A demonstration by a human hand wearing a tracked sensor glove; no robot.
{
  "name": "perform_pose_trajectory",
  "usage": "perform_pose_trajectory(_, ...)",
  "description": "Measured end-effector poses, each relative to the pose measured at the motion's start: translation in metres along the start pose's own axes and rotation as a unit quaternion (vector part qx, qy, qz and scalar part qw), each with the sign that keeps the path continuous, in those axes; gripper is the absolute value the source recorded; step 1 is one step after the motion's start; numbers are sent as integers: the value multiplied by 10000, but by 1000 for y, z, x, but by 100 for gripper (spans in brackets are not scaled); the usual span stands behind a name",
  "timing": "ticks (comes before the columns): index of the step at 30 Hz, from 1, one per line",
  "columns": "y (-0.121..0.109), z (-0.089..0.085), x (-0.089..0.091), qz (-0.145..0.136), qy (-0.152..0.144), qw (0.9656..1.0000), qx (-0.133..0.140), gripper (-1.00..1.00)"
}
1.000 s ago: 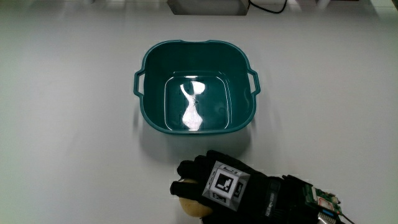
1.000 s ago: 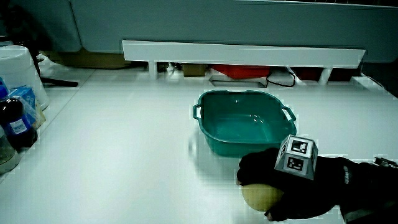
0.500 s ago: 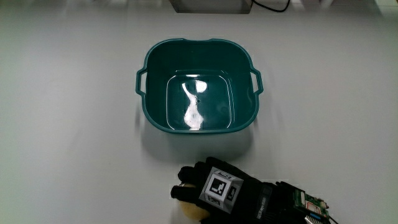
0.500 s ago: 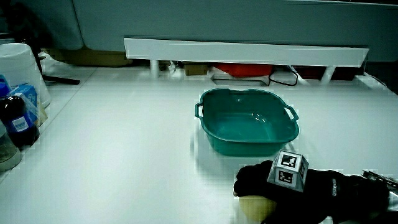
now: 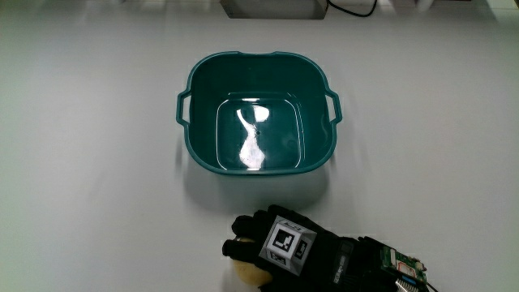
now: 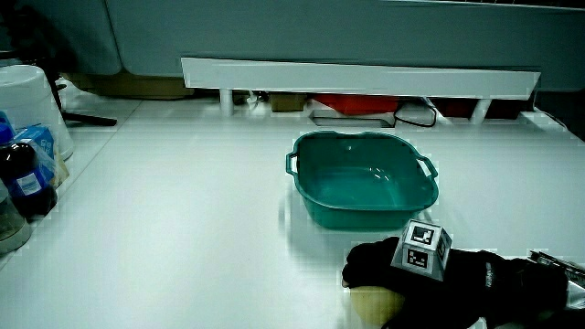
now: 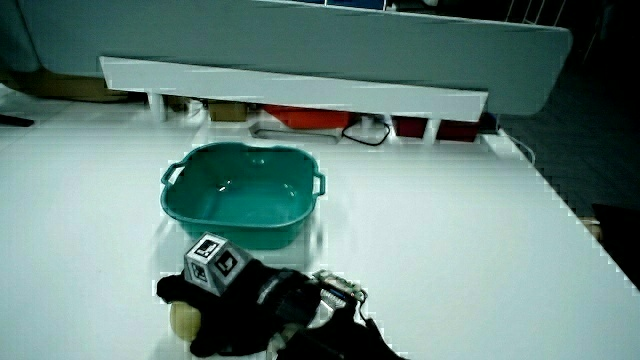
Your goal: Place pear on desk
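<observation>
One teal plastic basin with two small side handles stands on the white tabletop, and nothing lies inside it apart from a bright glare on its floor. Nearer to the person than the basin, one gloved hand lies low over the tabletop with a single patterned cube on its back. The grip is curled around one yellowish pear, which peeks out under the fingers; in both side views the pear sits low at the tabletop, though whether it actually touches the surface is not clear. The hand and the basin are near each other but apart. At the table's edge in a side view stand one white bucket-like container and one dark bottle with a blue label, well apart from the basin.
</observation>
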Motion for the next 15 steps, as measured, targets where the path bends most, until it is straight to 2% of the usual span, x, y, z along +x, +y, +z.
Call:
perform_pose_trajectory(3, -1, -1, 1, -63, -13, 9999, -103, -20)
perform_pose_trajectory(5, -1, 0, 2, -135, -128, 9996, -205, -30)
perform_pose_trajectory(7, -2, -1, 2, -159, -87, 9996, -226, -40)
perform_pose_trajectory(8, -3, 0, 1, -155, -209, 9992, -296, -45)
perform_pose_trajectory(9, -3, -2, 1, -106, -57, 9997, -220, -50)
perform_pose_trajectory(13, -6, -3, 3, -78, 34, 9998, -198, -70)
perform_pose_trajectory(15, -7, -1, 3, -92, 103, 9992, -364, -80)
